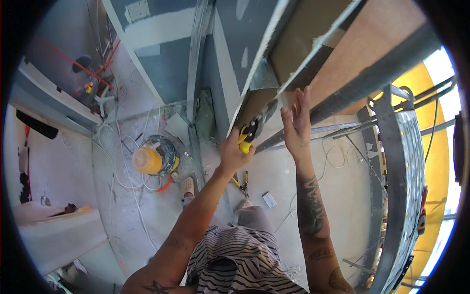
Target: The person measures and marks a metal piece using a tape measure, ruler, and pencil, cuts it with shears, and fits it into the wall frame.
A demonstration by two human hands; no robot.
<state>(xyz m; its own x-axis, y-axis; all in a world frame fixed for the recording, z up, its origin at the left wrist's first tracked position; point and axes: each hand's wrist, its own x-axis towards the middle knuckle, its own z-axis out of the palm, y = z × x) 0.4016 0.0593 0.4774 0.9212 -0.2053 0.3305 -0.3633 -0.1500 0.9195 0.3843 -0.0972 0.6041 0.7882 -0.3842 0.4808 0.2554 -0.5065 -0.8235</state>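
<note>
My left hand (234, 153) is closed around yellow-handled tin snips (251, 132), their metal jaws pointing up and to the right. The jaws lie close to the lower end of an open plasterboard wall frame (264, 81) with a metal channel; whether they touch it I cannot tell. My right hand (297, 128) is raised to the right of the snips, fingers stretched upward and nothing in it. It is close to the edge of the plasterboard and appears beside a dark round pole (352, 85) that slants across the view.
At the right stands a perforated metal scaffold plank (404, 196) before yellow sheeting (431, 161). Another yellow-handled tool (240, 183) and a small pale box (269, 200) lie on the floor near my feet. A bucket with a yellow container (147, 160) stands left, among loose cables (131, 187).
</note>
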